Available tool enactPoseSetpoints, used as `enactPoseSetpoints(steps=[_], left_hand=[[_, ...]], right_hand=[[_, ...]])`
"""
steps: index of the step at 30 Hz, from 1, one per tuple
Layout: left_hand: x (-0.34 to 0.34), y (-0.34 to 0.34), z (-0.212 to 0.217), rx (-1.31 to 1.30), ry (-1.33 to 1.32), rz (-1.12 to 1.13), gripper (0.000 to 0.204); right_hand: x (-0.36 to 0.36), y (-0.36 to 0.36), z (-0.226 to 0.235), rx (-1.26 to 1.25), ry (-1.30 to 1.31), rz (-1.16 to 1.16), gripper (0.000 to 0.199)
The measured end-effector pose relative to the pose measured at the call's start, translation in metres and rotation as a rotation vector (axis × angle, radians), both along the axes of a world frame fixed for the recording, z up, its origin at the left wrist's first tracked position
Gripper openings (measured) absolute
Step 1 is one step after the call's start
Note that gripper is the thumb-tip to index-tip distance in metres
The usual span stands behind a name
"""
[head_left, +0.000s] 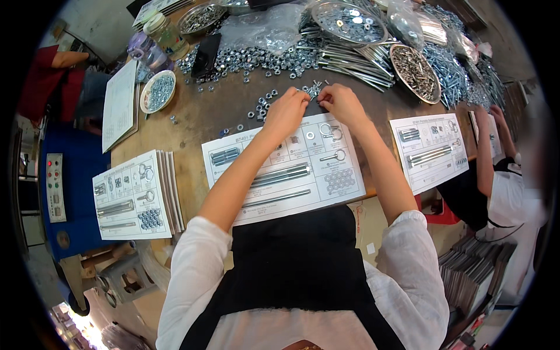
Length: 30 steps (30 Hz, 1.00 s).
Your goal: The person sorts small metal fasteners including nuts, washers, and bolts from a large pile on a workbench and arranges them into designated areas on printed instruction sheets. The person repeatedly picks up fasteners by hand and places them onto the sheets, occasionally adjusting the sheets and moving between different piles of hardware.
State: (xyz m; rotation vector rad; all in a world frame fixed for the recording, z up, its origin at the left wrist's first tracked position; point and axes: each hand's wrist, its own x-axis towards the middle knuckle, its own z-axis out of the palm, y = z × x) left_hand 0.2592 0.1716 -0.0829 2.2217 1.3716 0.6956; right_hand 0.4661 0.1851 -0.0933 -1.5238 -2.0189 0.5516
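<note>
Both hands meeting at upper centre of the frame: left hand [287,111] and right hand [343,104] with fingertips pinched together over a small cluster of screws [315,88] on the wooden table [192,116], just above the top edge of the printed parts sheet [286,169]. Fingers closed small; what exactly sits between them too tiny to tell. Long bolts [280,176] already laid on the sheet, eye bolts [332,133] too. Loose nuts [262,106] scattered just left of the hands. Probably mid-pick, gathering small fasteners; next calls for placing them on the matching outline
</note>
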Motion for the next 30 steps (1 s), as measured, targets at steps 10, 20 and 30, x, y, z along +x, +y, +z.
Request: enactPoseSetpoints(steps=[10, 20, 30], left_hand=[[0.017, 0.030, -0.034, -0.023, 0.143, 0.173, 0.015], [-0.043, -0.015, 0.007, -0.192, 0.046, -0.250, 0.009], [-0.054, -0.032, 0.009, -0.258, 0.075, -0.366, 0.010]], right_hand=[[-0.006, 0.000, -0.005, 0.079, -0.233, -0.008, 0.005], [-0.020, -0.037, 0.018, 0.121, -0.005, -0.050, 0.009], [-0.063, -0.105, 0.001, 0.102, 0.029, 0.019, 0.008]])
